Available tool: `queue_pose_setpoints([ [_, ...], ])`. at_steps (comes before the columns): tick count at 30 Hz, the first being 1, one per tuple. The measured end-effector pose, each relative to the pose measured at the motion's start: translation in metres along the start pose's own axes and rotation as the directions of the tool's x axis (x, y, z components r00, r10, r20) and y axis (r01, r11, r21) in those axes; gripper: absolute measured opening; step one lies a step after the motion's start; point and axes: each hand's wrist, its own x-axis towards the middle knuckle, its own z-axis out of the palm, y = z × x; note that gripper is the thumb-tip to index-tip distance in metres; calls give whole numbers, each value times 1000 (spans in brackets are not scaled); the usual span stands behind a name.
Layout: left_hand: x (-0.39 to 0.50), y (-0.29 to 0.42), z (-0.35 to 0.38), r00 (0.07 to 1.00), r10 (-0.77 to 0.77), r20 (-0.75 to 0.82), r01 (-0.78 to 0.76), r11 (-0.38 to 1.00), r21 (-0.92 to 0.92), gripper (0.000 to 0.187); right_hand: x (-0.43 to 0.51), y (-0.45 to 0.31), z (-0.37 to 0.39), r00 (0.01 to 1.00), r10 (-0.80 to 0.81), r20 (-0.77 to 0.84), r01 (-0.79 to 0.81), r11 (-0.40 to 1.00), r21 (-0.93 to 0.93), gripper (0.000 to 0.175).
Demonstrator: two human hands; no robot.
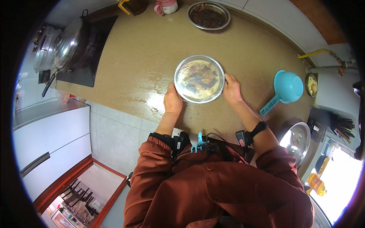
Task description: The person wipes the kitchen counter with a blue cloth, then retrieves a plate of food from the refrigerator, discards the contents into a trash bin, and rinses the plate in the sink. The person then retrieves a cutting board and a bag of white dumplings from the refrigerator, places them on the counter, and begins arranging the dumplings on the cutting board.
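Both my hands hold a round bowl (pixel 199 79) by its rim, over the brown countertop (pixel 137 54). Clear film seems to be stretched across its top, with wrinkles and glare on it. Pale and dark food shows through; its exact kind cannot be told. My left hand (pixel 172 99) grips the lower left side, and my right hand (pixel 232 88) grips the right side. Whether the bowl rests on the counter or is slightly lifted is unclear.
At the back stands a metal bowl of dark paste (pixel 208 17), beside a pink-handled jar (pixel 168 6). To the right are a blue ladle (pixel 288 87), a small bowl with pale pieces (pixel 310 85) and a steel basin (pixel 298 142). A lidded wok (pixel 71 42) occupies the cooktop (pixel 97 54).
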Motion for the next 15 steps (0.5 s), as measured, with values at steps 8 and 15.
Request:
queue_pose_setpoints([
  [8, -1, 6, -38, 913, -227, 339, 407, 549, -730, 22, 16, -6, -46, 839, 488, 242, -541, 698, 468, 20],
  [15, -23, -7, -65, 909, -213, 359, 418, 467, -779, 35, 18, -17, -40, 941, 267, -208, -220, 950, 221, 21],
])
